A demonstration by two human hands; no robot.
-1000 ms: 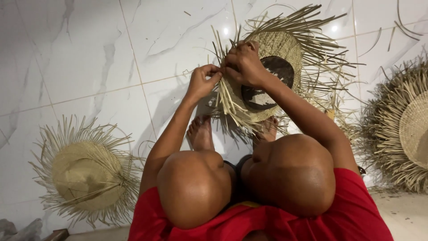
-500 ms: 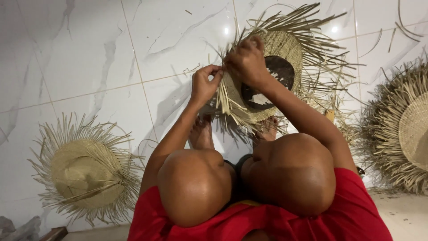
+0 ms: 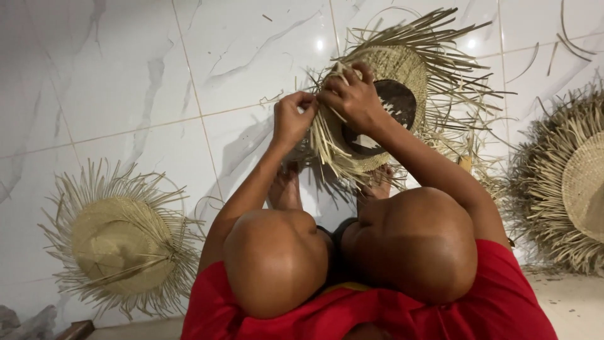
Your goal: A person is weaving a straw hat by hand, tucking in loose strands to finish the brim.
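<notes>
Both hands have edged slightly leftward and lower along the brim since the earlier frames, with the half-woven pale straw hat with a dark round form in its crown point(image 3: 384, 107) tilted a little more toward the person. That hat is propped over the bare feet on the white marble-patterned tile floor point(image 3: 126, 82), crown opening facing the knees. The left hand point(image 3: 290, 119) sits at the hat's left brim edge, fingers pinched together on loose straw strands point(image 3: 324, 141) that hang down and toward the person. The right hand point(image 3: 355, 97), touching the left, is clamped over the brim just above it, nearer the crown. Well left of this hat lies a finished-looking straw hat with a fringed rim point(image 3: 119, 242); far to its right lies another fringed straw hat point(image 3: 572, 182).
</notes>
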